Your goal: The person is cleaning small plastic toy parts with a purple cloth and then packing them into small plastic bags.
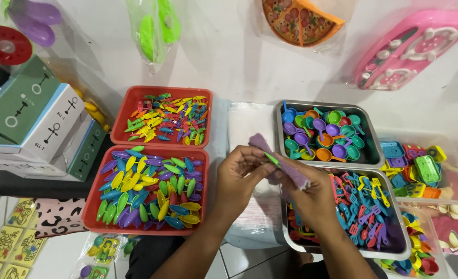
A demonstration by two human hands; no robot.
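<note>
My left hand [239, 173] and my right hand [311, 194] meet above a stack of clear plastic bags [249, 124]. Together they hold a small purple toy piece [291, 170] with a thin green toy piece [271, 159] against it. The left fingers pinch the green piece's end and the purple edge. My right hand grips the purple piece from below. A red tray of leaf-shaped toy spoons [97, 206] lies left of my left hand. A metal tray of small toy utensils [399, 243] lies under my right hand.
A second red tray [123, 113] holds tiny coloured pieces at the back left. A metal tray [371, 137] of toy pans sits at the back right, clear bins of toys [456, 170] beyond. Boxes [27, 108] stand left; bagged toys hang on the wall.
</note>
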